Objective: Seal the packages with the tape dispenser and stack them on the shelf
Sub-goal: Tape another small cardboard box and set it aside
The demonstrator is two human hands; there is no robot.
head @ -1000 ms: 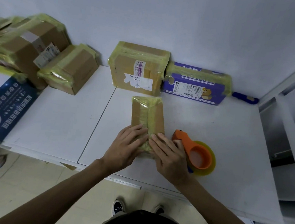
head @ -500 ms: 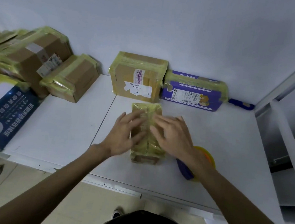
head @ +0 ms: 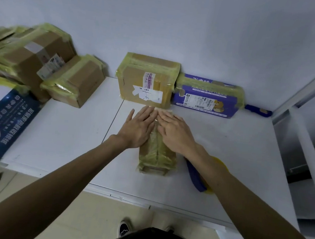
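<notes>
A small brown package (head: 156, 157) wrapped in yellowish tape lies lengthwise on the white table (head: 66, 140) in front of me. My left hand (head: 139, 126) lies flat on its far left part with straight fingers. My right hand (head: 174, 131) presses flat on its far right part, fingertips near the far end. The tape dispenser (head: 197, 176), with a blue handle and a yellow tape roll, lies on the table to the right of the package, mostly hidden under my right forearm.
Against the wall stand a taped brown box (head: 146, 80) and a taped purple box (head: 209, 96). More taped boxes (head: 44, 63) pile up at the left, above a blue-printed carton (head: 3, 122). A white shelf frame (head: 302, 130) rises at the right. A blue tool (head: 258, 110) lies by the wall.
Both hands have slid along the top of the small package from its near end to its far end, staying flat. My right forearm now covers the tape dispenser.
</notes>
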